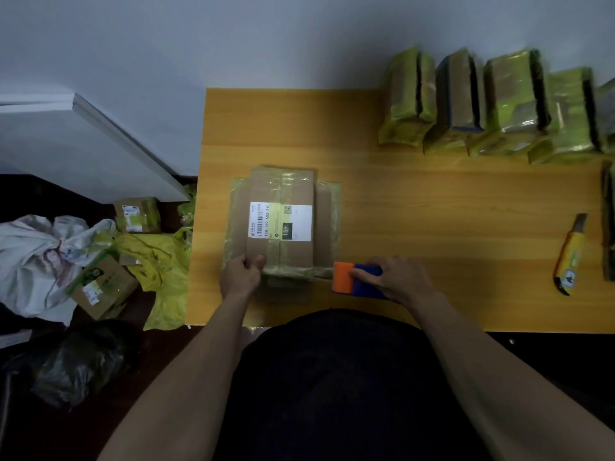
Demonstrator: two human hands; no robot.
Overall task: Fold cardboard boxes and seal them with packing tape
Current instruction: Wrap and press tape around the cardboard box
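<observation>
- Cardboard box [281,224] lies flat on the wooden table [416,207], near its left edge, wrapped in clear/yellowish tape; lower flap is partly hidden under the left hand [240,275] and blurs into shadow at the near edge.
- White shipping label [280,221] on box top: reads "15H 159 A03 210" plus a black patch w/ "15H"; barcode and QR code visible, small print too blurred to read.
- Left hand: fingers and thumb curled, gripping the box's near-left corner.
- Right hand [396,277]: clamped on a blue-and-orange tape dispenser [354,277], just beside the box's near-right corner; a tape strip seems to run from it to the box, hard to make out.
- Yellow utility knife [570,256] near the table's right edge, apart from the hands; logo on handle unreadable.
- Row of taped packages [492,101] along the far edge, right side; rightmost ones cut off by the frame.
- Floor, left of the table: labelled boxes [138,214], white bag [36,257], yellow plastic [159,261]; labels illegible.
</observation>
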